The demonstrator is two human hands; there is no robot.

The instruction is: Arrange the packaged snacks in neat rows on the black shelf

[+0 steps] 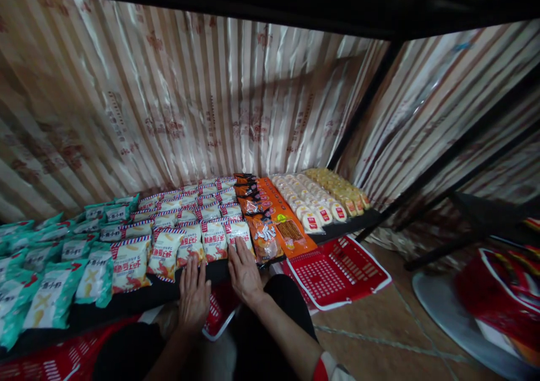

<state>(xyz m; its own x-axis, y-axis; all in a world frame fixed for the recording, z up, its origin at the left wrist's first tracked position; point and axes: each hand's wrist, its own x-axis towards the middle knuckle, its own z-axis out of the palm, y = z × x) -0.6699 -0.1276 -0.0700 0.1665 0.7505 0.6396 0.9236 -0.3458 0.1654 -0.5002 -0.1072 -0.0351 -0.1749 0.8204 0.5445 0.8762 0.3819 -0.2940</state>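
My left hand (194, 295) lies flat with its fingers stretched out, against the lower front of the white snack bags (190, 243) with red print. Beside it, my right hand (244, 270) rests its outstretched fingers on the front bag at the right end of those rows. Neither hand is wrapped round anything. Right of it come orange-and-black snack bags (262, 236) and a long orange packet (291, 226). Teal snack bags (51, 295) fill the left part of the black shelf (93, 313).
Round white packs (311, 221) and yellow packs (350, 205) stand at the shelf's right end. A red basket (337, 274) sits below on the tiled floor. Black metal posts (366, 102) frame the right side, before a striped plastic curtain (236, 99). At far right is a red bag-like container (498, 302).
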